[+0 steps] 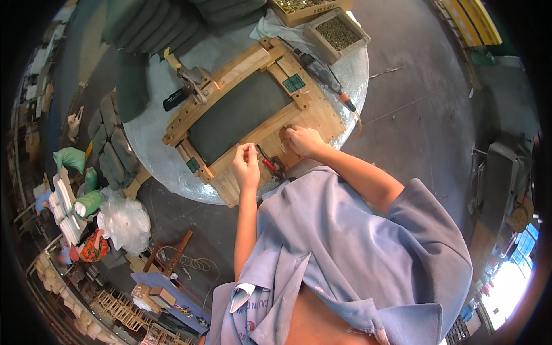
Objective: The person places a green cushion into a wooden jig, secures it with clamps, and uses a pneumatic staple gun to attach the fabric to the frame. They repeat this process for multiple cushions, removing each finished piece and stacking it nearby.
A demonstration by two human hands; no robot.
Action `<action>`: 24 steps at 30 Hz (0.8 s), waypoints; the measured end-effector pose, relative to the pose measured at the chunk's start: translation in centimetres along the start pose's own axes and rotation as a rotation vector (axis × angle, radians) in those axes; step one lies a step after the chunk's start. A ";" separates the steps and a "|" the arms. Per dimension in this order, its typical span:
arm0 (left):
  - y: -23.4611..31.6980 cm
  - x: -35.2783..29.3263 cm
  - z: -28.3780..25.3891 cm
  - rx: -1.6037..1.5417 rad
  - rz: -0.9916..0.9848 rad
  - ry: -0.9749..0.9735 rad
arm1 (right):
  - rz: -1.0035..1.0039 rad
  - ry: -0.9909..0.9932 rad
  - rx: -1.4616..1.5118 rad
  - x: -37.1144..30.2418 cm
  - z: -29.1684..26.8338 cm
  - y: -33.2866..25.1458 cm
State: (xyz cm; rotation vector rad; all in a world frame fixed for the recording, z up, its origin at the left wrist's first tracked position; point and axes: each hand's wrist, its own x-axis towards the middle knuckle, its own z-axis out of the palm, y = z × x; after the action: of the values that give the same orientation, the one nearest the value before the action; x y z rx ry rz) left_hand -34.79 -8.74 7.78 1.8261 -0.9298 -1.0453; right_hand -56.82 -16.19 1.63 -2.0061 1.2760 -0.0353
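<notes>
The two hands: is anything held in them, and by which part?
The left hand is pinched, the right hand curled; whether either grips a small thing, and by which part, cannot be told.

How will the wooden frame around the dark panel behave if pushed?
The wooden frame is probably stiff, given its thick bars. It looks fairly heavy, being mostly solid-looking timber. Lying broad and flat above the shiny tabletop, it seems likelier to slide than tip.
</notes>
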 end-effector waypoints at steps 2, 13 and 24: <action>0.7 0.2 0.3 -0.074 -0.195 -0.083 | -0.029 0.076 0.166 -0.1 0.5 1.1; -0.5 -1.0 7.1 1.250 0.497 -0.454 | 0.250 0.282 0.706 -0.3 -4.9 -0.5; -2.5 -0.2 7.7 1.285 0.623 -0.542 | 0.243 0.620 0.229 10.6 -9.4 -2.1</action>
State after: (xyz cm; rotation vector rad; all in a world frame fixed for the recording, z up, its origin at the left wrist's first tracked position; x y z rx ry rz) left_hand -41.36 -9.82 3.14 1.8644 -2.7300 -0.4957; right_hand -53.58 -29.43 6.00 -1.6810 1.7952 -0.7006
